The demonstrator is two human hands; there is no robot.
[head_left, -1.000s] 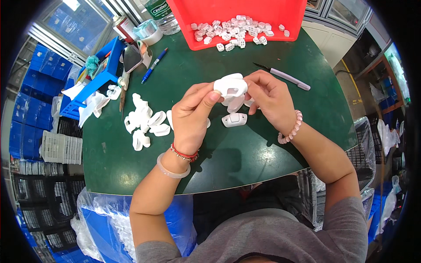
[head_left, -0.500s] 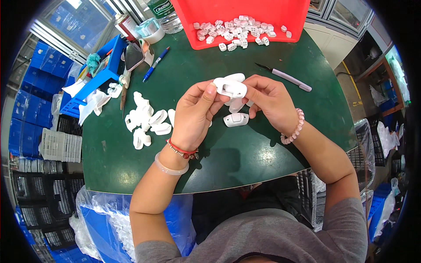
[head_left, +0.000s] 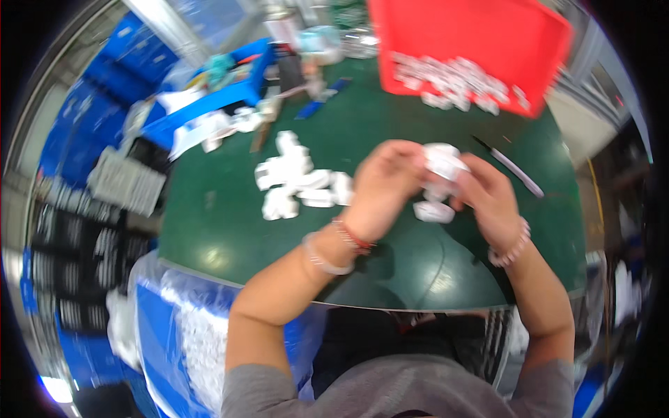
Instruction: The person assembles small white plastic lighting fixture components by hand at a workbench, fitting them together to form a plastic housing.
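Both hands meet above the middle of the green table (head_left: pixel 230 230), a little toward its right edge. The left hand (head_left: pixel 382 187) and right hand (head_left: pixel 488 198) pinch a small white plastic part (head_left: pixel 444 162) between their fingertips, fingers closed on it from either side. Just below it, a second white part (head_left: pixel 433 211) lies on the table. A cluster of white parts (head_left: pixel 296 184) sits left of the hands. A red tray (head_left: pixel 481 35) holding more parts stands at the far edge, a pen (head_left: pixel 512 167) near the right edge. The picture is blurred.
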